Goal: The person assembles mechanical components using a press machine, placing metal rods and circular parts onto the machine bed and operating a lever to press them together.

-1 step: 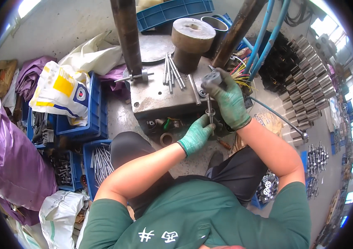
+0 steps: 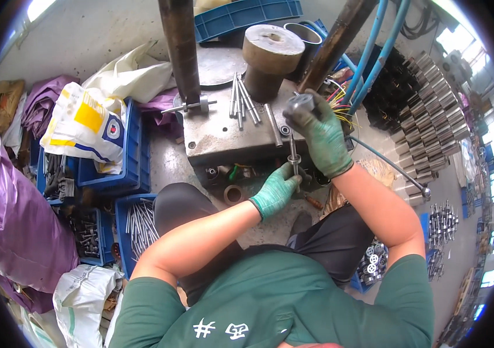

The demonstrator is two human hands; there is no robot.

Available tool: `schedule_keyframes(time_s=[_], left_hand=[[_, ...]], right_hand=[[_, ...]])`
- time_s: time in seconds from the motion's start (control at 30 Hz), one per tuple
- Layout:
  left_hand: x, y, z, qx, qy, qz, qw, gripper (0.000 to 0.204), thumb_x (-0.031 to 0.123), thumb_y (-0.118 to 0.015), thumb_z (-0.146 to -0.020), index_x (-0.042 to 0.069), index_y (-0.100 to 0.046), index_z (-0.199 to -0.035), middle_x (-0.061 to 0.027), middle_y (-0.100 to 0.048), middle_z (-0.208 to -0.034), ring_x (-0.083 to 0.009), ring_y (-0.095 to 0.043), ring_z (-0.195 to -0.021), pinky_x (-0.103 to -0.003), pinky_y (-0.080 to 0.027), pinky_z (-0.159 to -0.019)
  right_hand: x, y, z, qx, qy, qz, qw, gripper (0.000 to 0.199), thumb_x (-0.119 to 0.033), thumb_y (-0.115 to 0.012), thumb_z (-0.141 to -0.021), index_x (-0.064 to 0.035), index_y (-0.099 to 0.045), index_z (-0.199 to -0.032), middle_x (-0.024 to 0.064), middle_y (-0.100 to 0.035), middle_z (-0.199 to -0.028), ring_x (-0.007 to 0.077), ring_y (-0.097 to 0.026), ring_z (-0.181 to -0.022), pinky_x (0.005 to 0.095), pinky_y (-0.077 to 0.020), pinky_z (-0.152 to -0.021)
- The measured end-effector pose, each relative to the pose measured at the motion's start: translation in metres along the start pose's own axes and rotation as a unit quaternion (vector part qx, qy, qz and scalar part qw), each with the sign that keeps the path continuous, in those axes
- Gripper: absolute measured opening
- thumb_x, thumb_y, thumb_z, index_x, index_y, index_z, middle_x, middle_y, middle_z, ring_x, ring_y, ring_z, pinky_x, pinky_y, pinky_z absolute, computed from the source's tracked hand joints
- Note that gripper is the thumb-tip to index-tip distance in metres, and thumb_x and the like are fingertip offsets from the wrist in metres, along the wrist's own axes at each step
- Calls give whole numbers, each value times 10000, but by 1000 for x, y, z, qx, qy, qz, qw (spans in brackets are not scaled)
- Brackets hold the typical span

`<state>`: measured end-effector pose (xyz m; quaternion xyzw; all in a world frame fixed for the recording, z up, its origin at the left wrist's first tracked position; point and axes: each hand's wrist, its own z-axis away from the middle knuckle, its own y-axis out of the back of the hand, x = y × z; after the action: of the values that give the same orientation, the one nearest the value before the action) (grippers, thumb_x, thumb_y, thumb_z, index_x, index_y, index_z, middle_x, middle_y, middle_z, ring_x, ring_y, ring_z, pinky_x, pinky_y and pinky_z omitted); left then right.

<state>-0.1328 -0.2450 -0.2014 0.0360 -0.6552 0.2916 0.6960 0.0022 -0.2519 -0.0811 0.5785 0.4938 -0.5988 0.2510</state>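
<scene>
- Bottom of frame: person in a green shirt, both forearms reaching up toward centre.
- Left hand point(image 2: 275, 191), green glove, just below centre: fingers curled shut around the lower end of a thin metal rod point(image 2: 293, 155).
- Right hand point(image 2: 321, 139), darker green glove, right of centre and above the left: closed over a round metal cap point(image 2: 301, 103) at the top end of the same rod. Rod stands roughly upright between the two hands, in front of the metal block's front edge.
- Metal block point(image 2: 224, 136), centre: grey slab with a loose bunch of steel pins point(image 2: 241, 104) lying on top, and a dark column point(image 2: 180, 52) rising from it.
- Under the block's front edge: small rings and a tape roll point(image 2: 234, 194) on the floor.
- Lower left: blue crate point(image 2: 126, 223) full of silver rods; next crate point(image 2: 97, 238) to its left holds dark small metal parts, kind unclear.
- Left, mid-height: blue crate point(image 2: 134, 156) with a white and yellow bag point(image 2: 87, 124) lying in it.
- Far left: purple sacks point(image 2: 15, 220).
- Top centre: thick brown cylinder point(image 2: 270, 58) on the block; blue tray point(image 2: 241, 14) behind it.
- Right: rows of grey stepped shafts point(image 2: 433, 110) on the floor.
</scene>
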Motion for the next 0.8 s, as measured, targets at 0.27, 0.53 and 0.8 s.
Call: schedule_keyframes(time_s=[0.27, 0.53, 0.8], left_hand=[[-30, -11, 6, 34, 216, 191, 957, 189, 88, -519, -1093, 56, -526, -1279, -138, -692, -1175, -317, -721, -1073, -504, -675, -859], [-31, 0, -11, 67, 215, 205, 952, 178, 157, -529, -1107, 65, -528, -1258, -133, -681, -1112, -312, -742, -940, -502, -679, -802], [-10, 10, -23, 114, 189, 179, 959, 209, 196, -553, -1101, 57, -559, -1257, -125, -705, -1083, -276, -740, -883, -440, -633, -706]], right_hand=[[-54, 4, -105, -35, 177, 477, 860, 730, -260, -921, -855, 13, -589, -1445, 158, -727, -1148, 221, -732, -1024, 323, -619, -941], [-70, 7, -177, -40, 169, 646, 743, 699, -412, -910, -846, 8, -689, -1359, 166, -770, -1202, 245, -753, -1059, 337, -587, -988], [-77, -2, -211, -68, 144, 655, 739, 602, -327, -848, -844, 21, -711, -1316, 226, -750, -1242, 326, -735, -1142, 384, -558, -1038]])
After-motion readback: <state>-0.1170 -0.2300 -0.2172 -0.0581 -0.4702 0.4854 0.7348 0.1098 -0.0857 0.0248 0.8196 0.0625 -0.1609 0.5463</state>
